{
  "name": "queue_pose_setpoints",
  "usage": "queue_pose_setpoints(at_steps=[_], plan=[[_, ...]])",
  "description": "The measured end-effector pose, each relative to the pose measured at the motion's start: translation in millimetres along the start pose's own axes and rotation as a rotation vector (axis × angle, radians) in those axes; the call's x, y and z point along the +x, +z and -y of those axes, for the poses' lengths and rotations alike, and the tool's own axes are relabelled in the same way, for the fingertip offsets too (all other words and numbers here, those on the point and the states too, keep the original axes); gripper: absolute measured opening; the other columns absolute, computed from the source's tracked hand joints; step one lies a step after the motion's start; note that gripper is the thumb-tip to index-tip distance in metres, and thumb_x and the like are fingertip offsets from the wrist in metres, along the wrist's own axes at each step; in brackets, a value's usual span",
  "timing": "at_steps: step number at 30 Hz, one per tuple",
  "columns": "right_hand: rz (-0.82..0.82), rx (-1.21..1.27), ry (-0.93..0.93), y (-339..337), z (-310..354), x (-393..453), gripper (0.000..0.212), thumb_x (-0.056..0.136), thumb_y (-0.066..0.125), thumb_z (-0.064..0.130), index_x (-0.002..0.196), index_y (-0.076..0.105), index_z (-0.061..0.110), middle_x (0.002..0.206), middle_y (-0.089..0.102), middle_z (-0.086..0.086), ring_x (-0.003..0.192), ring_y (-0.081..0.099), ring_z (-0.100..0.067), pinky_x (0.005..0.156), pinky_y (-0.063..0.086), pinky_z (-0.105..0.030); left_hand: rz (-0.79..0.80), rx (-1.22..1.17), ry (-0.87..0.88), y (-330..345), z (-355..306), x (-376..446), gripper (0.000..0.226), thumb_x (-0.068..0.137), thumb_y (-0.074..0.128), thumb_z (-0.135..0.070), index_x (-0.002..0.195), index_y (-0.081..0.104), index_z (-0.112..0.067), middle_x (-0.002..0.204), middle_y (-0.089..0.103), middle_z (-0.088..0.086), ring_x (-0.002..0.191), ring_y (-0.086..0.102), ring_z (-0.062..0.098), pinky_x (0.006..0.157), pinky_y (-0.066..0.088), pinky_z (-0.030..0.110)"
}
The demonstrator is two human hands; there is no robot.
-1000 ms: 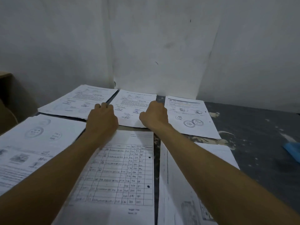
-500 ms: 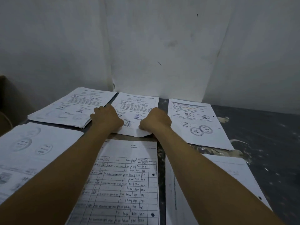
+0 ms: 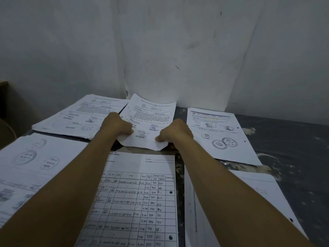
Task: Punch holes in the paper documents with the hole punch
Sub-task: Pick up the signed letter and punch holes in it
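A printed letter document (image 3: 151, 120) with signatures and a blue stamp lies at the back middle of the table, its near edge lifted and curled. My left hand (image 3: 116, 126) grips its near left corner. My right hand (image 3: 175, 133) pinches its near right corner. Small punched holes show along its left margin. No hole punch is in view.
Other paper stacks surround it: a back-left stack (image 3: 80, 116), a stamped sheet at back right (image 3: 220, 134), a front-left stack (image 3: 26, 166), a table form with two punched holes (image 3: 142, 198) in front, and a blank sheet (image 3: 240, 202) at front right. The dark tabletop (image 3: 293, 148) meets a white wall.
Both hands have closed on the middle document's near corners and lifted its near edge off the table; the sheet has turned slightly. The camera has tilted closer.
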State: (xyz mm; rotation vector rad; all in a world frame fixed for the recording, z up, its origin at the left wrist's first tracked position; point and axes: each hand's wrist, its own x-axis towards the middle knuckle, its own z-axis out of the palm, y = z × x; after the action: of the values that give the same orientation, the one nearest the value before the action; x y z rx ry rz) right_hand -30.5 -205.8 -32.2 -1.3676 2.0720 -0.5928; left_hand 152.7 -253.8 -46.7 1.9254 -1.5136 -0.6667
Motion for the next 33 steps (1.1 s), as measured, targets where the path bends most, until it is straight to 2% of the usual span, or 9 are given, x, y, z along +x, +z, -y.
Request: queue_pose_setpoints(at_steps=[4,8,11,13,16,22,26,29,33], plan=[[-0.019,0.054,0.007,0,-1,-3,0.038,0.073,0.086,0.027,0.077,0.05,0.014,0.072,0.054,0.002,0.061,0.05,-0.013,0.049,0.036,-0.023,-0.083,-0.231,0.008,0,11,2,0.015,0.086,0.064,-0.013,0.075,0.054,-0.016,0.077,0.057,0.0,0.09,0.061,0.03,0.084,0.053,0.04],[-0.043,0.069,-0.003,0,-2,-10,0.034,0.071,0.087,0.023,0.089,0.059,0.014,0.09,0.065,0.0,0.073,0.056,-0.018,0.049,0.035,-0.022,-0.074,-0.209,-0.006,-1,10,8,0.012,0.086,0.068,-0.019,0.084,0.059,-0.011,0.085,0.064,0.005,0.097,0.065,0.033,0.085,0.054,0.041],[-0.06,0.079,-0.006,-2,-1,-14,0.034,0.073,0.087,0.021,0.093,0.059,0.015,0.099,0.067,-0.001,0.083,0.06,-0.019,0.059,0.042,-0.025,-0.064,-0.123,-0.033,-7,-2,17,0.048,0.089,0.068,-0.031,0.121,0.056,0.002,0.117,0.061,0.016,0.113,0.058,0.036,0.09,0.047,0.039],[-0.072,0.085,-0.007,-1,-1,-14,0.036,0.075,0.086,0.02,0.091,0.054,0.016,0.101,0.066,-0.001,0.093,0.064,-0.02,0.065,0.043,-0.027,-0.059,-0.028,-0.015,-8,-11,26,0.056,0.092,0.065,-0.032,0.131,0.05,0.004,0.124,0.058,0.02,0.115,0.055,0.036,0.087,0.044,0.037],[-0.065,0.079,-0.006,-2,-1,-12,0.037,0.075,0.086,0.021,0.093,0.054,0.016,0.109,0.067,-0.002,0.09,0.062,-0.019,0.066,0.043,-0.027,-0.053,0.106,0.03,-3,-22,41,0.046,0.095,0.059,-0.033,0.121,0.055,0.004,0.104,0.057,0.017,0.095,0.055,0.032,0.076,0.041,0.035],[-0.074,0.072,-0.016,-2,-5,-5,0.05,0.072,0.088,0.023,0.113,0.061,0.012,0.114,0.067,-0.004,0.104,0.065,-0.022,0.07,0.045,-0.027,-0.087,0.217,0.133,12,-38,64,0.057,0.101,0.046,-0.043,0.132,0.052,0.004,0.134,0.055,0.023,0.121,0.054,0.039,0.096,0.043,0.042],[-0.053,0.079,-0.011,-2,-7,-3,0.045,0.071,0.089,0.024,0.104,0.061,0.014,0.112,0.068,-0.003,0.101,0.066,-0.022,0.068,0.045,-0.027,-0.15,0.303,0.152,21,-41,70,0.048,0.104,0.041,-0.038,0.124,0.056,0.003,0.125,0.06,0.024,0.115,0.057,0.041,0.093,0.045,0.046],[-0.029,0.096,-0.017,-6,-6,-5,0.048,0.07,0.09,0.025,0.107,0.063,0.013,0.109,0.068,-0.002,0.101,0.065,-0.022,0.069,0.043,-0.027,-0.221,0.3,0.212,22,-40,68,0.045,0.105,0.037,-0.037,0.128,0.052,-0.001,0.124,0.059,0.024,0.114,0.057,0.042,0.091,0.045,0.047],[-0.014,0.179,-0.03,-11,-5,-6,0.048,0.069,0.091,0.024,0.105,0.062,0.012,0.107,0.068,-0.001,0.095,0.064,-0.021,0.071,0.048,-0.028,-0.337,0.219,0.278,11,-41,60,0.041,0.107,0.033,-0.036,0.121,0.05,-0.001,0.113,0.06,0.025,0.102,0.059,0.042,0.078,0.044,0.045]])
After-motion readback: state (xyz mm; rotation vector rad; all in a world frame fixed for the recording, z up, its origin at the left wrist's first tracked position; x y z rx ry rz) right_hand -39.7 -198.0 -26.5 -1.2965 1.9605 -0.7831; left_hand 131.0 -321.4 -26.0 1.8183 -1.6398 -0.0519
